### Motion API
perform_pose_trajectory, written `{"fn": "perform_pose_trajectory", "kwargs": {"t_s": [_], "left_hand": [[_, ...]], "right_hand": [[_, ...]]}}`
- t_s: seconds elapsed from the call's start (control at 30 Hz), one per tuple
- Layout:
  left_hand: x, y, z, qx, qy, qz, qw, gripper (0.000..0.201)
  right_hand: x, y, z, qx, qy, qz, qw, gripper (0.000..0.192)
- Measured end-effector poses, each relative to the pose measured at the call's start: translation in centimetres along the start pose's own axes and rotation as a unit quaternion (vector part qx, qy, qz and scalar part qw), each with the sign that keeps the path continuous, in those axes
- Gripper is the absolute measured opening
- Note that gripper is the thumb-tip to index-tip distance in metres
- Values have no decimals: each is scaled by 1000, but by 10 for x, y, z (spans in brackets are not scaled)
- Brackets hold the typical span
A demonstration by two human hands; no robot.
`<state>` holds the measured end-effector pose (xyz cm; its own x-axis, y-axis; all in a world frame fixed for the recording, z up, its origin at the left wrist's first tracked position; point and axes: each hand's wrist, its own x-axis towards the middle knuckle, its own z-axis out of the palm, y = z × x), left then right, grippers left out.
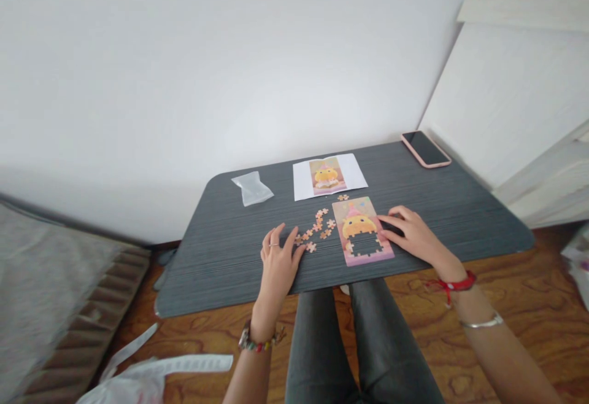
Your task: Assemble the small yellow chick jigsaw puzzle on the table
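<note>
On the dark-grey table [230,250] we're resting a spread right hand [411,236] at three o'clock on the pastel rectangular cardboard puzzle [357,226]. Left hand [280,263] is curling at small orange interlocking pieces [317,227], nine o'clock; pinch: can't tell. We should be bracing puzzle, lifting singly.

Soft, bright light on the wall [276,66] (greyer lower left), slight blur.

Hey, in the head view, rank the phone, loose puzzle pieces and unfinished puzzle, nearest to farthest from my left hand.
1. Loose puzzle pieces: closest ones by the left hand's fingertips.
2. Unfinished puzzle: right of the pieces.
3. Phone: back right of the table.
</note>
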<state>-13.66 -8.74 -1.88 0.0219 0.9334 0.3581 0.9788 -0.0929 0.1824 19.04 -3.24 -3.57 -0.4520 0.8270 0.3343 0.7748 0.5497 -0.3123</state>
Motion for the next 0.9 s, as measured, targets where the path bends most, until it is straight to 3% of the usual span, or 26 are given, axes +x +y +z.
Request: {"fn": "perform_pose_trajectory", "kwargs": {"t_s": [0.3,0.9], "left_hand": [[-3,-3,6,-37,38,23,998,31],[-4,-4,6,-46,44,5,998,26]], "right_hand": [[-1,2,2,21,44,22,999,31],[-1,-2,-5,40,51,36,997,28]]}}
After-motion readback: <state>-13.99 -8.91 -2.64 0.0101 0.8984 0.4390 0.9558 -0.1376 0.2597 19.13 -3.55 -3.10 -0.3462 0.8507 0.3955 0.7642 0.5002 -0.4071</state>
